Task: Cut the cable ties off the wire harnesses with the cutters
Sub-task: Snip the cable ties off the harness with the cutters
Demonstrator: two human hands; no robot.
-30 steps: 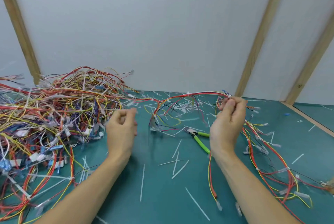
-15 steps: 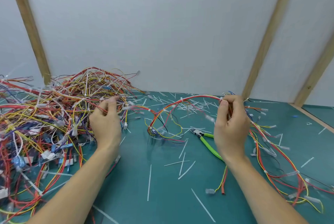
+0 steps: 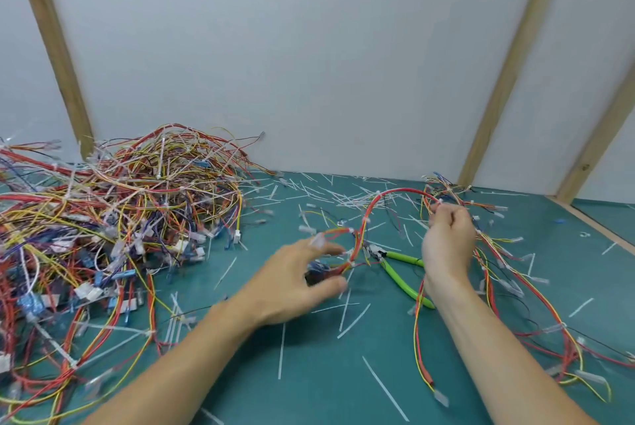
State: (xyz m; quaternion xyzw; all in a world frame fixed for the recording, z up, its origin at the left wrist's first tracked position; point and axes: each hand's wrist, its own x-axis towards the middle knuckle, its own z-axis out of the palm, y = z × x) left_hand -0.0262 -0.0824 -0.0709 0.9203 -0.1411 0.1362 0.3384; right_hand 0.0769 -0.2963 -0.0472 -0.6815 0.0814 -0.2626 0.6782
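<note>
Pinched between the curled fingers of the right hand [image 3: 446, 239], near the bench's [image 3: 326, 383] far right corner, is one red-and-yellow harness [image 3: 395, 191]. It arches up and leftward from that hand, then drops toward the middle of the bench. The left hand [image 3: 299, 280] is spread open, fingers and thumb apart, holding nothing. Its fingertips are close around the harness's lower end, though blur hides whether they touch it.

Half a second ago the left hand was up at the big pile, fingers in the wires. It has since left the pile and come across to the middle of the bench. The right hand has kept its pinch in much the same place. My reading is that the person is gathering this harness in both hands to find its next tie. No cutting is happening at this moment.

Counts: two hands, both bare. One pair of cutters [image 3: 402, 270], green-handled, lies untouched on the bench between the hands, partly behind the right wrist. One large tangled pile [image 3: 113, 218] fills the left side of the bench. One looser spread of wires [image 3: 508, 273] lies along the right side. Cut white tie ends [image 3: 350, 316] are scattered across the bench, too many to count. Individual harnesses in the pile cannot be counted either.
</note>
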